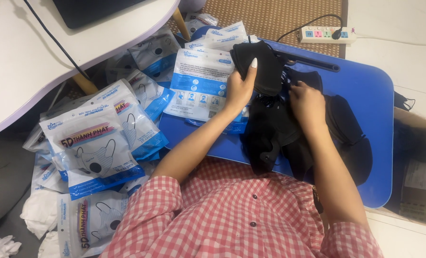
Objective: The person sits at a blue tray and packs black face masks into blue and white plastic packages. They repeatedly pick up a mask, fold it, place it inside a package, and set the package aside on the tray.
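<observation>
At centre frame the left hand (239,88) has its grip closed around a small stack of black masks (260,67). The right hand (308,102) pinches into the loose mask pile (289,134) on the blue surface (365,91), apparently gathering masks; next, likely another mask joins the stack.

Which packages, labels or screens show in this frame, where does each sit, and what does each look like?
Flat pouch: on the blue tray, beside the left hand; rectangular, white with blue panels.
Pouch pile: left of the tray, by the white table; glossy white-and-blue packs picturing a mask.
Dark screen: top edge, on the white table; black, blank.
</observation>
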